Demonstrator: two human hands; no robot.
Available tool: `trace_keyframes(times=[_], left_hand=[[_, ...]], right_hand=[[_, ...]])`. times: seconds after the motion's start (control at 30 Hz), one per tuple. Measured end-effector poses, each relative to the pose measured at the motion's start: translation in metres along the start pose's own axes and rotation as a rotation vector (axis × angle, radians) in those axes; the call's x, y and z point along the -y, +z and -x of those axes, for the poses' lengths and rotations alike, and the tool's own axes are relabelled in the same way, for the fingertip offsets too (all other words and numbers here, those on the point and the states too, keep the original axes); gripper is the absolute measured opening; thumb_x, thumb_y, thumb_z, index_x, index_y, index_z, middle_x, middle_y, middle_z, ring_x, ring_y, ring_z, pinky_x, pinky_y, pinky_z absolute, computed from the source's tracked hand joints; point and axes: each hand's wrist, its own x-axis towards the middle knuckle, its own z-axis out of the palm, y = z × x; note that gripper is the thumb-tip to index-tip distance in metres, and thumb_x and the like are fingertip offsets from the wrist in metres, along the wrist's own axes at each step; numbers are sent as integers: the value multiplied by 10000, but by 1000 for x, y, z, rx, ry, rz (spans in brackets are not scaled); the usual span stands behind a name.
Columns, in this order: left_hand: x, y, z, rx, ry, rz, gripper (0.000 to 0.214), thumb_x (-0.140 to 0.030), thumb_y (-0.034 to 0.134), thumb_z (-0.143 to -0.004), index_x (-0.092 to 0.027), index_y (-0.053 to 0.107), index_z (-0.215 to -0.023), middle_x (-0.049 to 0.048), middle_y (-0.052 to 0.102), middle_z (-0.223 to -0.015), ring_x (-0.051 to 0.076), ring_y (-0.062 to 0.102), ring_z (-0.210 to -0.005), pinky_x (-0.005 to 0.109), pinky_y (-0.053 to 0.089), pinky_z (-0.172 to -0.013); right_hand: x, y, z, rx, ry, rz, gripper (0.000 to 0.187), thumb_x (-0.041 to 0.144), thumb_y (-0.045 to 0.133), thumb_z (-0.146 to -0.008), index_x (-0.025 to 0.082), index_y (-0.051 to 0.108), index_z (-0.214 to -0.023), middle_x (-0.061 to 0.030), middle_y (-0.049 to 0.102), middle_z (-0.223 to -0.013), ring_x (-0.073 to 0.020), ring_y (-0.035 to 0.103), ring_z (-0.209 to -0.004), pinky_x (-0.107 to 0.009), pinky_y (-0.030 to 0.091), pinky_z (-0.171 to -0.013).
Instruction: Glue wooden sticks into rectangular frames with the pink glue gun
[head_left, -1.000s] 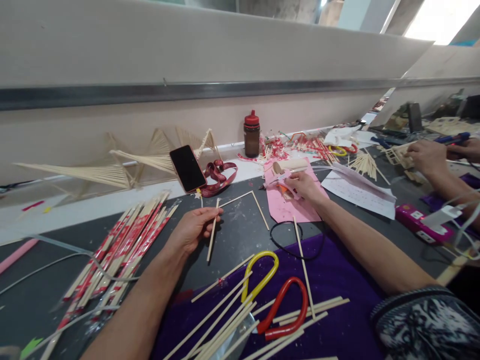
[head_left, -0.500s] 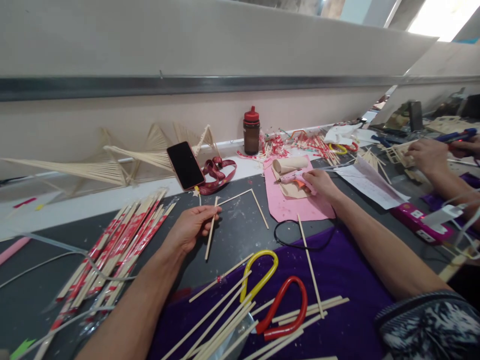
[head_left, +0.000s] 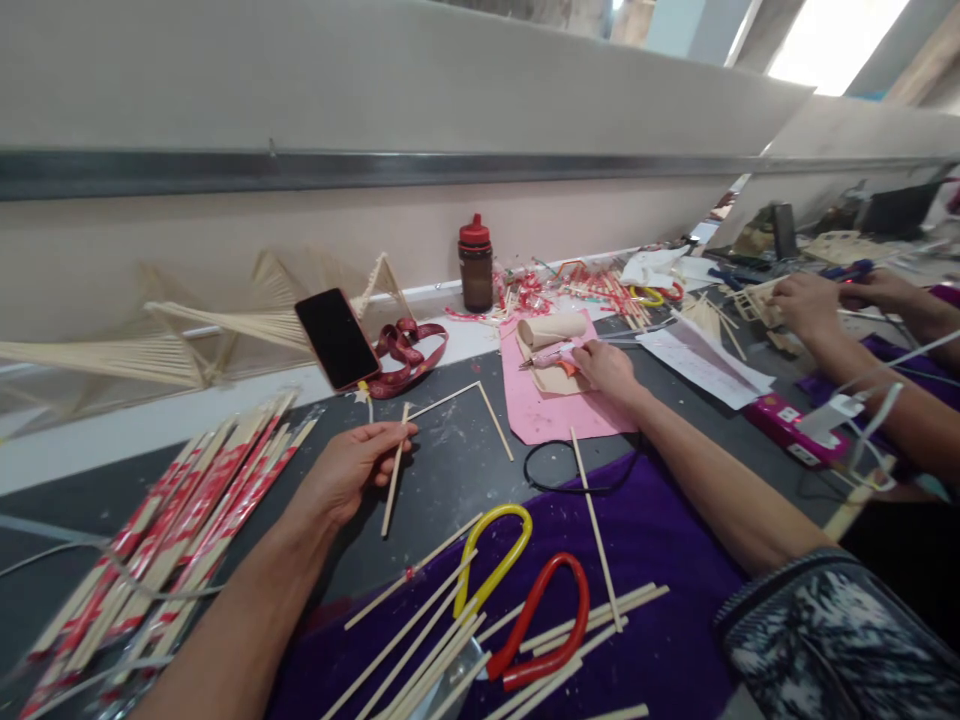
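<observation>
At the table (head_left: 450, 462), pinching a stick (head_left: 391, 494) in the left hand (head_left: 339, 476), near two joined sticks (head_left: 495, 420): hold still. Over the pink sheet (head_left: 536, 422), gripping the glue gun (head_left: 550, 356) in the right hand (head_left: 610, 370): move gently.

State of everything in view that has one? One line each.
left hand: pinching a wooden stick
right hand: closed on the pink glue gun
angled sticks: meeting at a corner
phone: tilted, screen dark
bottle: upright, lid on
brown roll: on its side
yellow handle, red handle: spread apart
bundled sticks: in plastic wrapping
white paper: creased
</observation>
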Motion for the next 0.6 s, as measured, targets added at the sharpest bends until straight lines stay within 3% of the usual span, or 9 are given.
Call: trace_keyframes(times=[0.6], left_hand=[[3,-1,1,26,35,0,328,-301,732,-640,-72,661,-863,9,573,-635,6,360,-405,129,245,-347]], right_hand=[[11,3,7,93,-212,284,458,316,220,-956,134,634,-1028,-146,660,-1028,-212,586,-925,-276,361,-685]])
